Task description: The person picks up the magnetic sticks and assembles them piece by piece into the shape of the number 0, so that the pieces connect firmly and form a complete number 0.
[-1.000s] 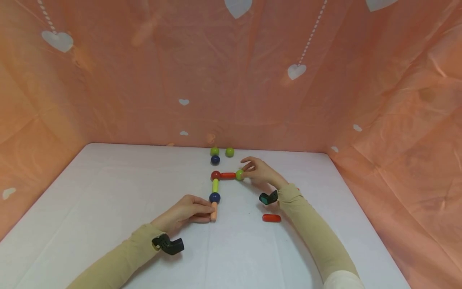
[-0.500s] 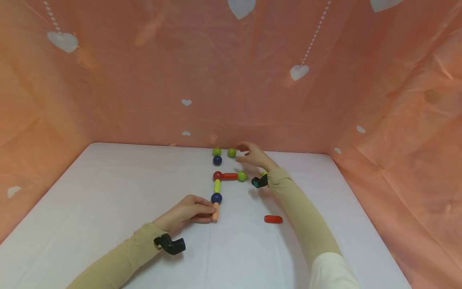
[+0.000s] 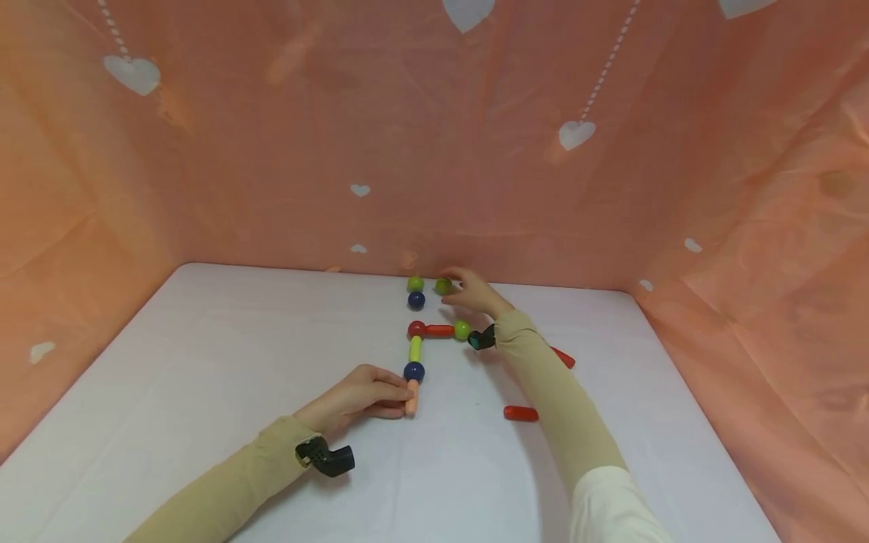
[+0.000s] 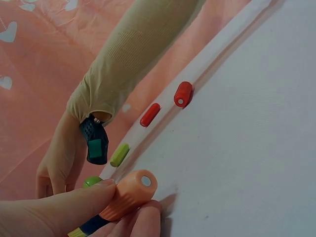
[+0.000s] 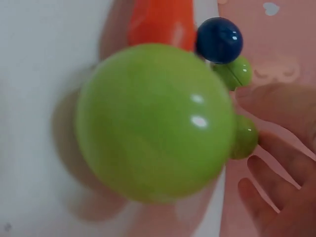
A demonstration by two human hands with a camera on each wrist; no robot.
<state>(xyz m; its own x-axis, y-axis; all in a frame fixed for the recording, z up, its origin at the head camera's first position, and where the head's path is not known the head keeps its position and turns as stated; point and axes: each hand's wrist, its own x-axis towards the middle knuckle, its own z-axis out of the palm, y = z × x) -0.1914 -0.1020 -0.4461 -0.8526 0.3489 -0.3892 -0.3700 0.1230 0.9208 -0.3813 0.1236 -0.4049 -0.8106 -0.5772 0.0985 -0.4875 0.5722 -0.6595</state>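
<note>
My left hand [image 3: 370,392] pinches a peach-coloured rod [image 3: 412,400] between thumb and fingers; a silvery disc shows in the rod's end in the left wrist view. The rod's far end meets a dark blue ball [image 3: 414,372]. Beyond that, a yellow-green rod [image 3: 416,349] leads to a red ball [image 3: 416,329], from which a red rod [image 3: 440,330] runs right to a green ball [image 3: 462,330]. At the table's back, my right hand [image 3: 475,292] has its fingers spread around another green ball [image 3: 443,286]. In the right wrist view the thumb stands apart from this ball [image 5: 245,137].
Left of the right hand are a third green ball [image 3: 416,283] and a blue ball [image 3: 416,300]. Loose red rods [image 3: 521,413] [image 3: 563,357] lie on the right, partly behind the right sleeve. A yellow-green rod [image 4: 119,155] lies near them. Pink cloth [image 3: 305,151] hangs behind the white table [image 3: 237,339].
My right hand has left the green ball at the red rod's end and moved back to the loose green ball at the rear. The left hand keeps holding the peach rod.
</note>
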